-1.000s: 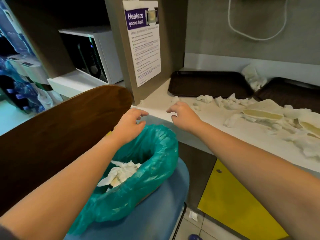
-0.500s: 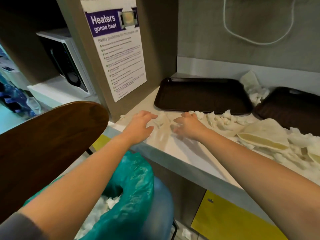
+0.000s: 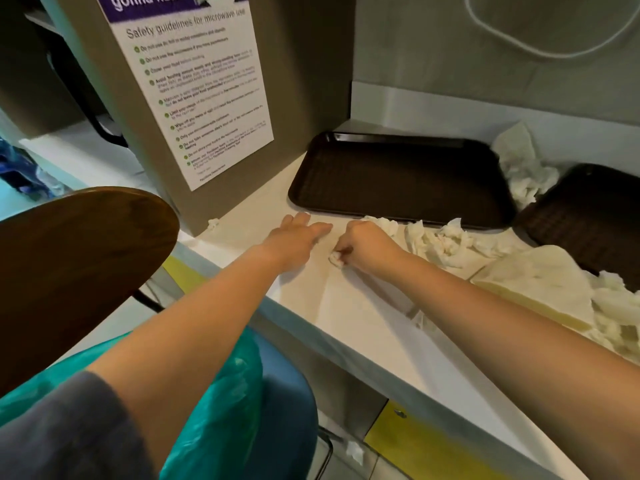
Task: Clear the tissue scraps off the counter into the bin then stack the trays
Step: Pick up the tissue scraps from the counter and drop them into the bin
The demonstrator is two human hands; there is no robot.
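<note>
My right hand (image 3: 367, 245) is curled on the white counter (image 3: 363, 306) and grips a small tissue scrap (image 3: 336, 258) at its fingertips. Just left of it, my left hand (image 3: 294, 237) lies flat with straight fingers on the counter. Several white tissue scraps (image 3: 440, 240) trail to the right along the front of a dark brown tray (image 3: 398, 178). A second brown tray (image 3: 588, 209) sits at the far right, with crumpled tissue (image 3: 519, 164) between the two. The bin with a teal liner (image 3: 221, 386) stands below the counter edge, partly hidden by my left arm.
A grey partition with a microwave safety poster (image 3: 197, 95) stands left of the trays. A brown wooden chair back (image 3: 69, 268) is at the left. Large cream paper pieces (image 3: 540, 282) lie on the right of the counter. One scrap (image 3: 355, 452) lies on the floor by yellow cabinet doors (image 3: 415, 441).
Both hands moved from above the bin onto the counter. The right hand has curled and taken hold of a scrap; the left hand has flattened. The view moved closer to the counter.
</note>
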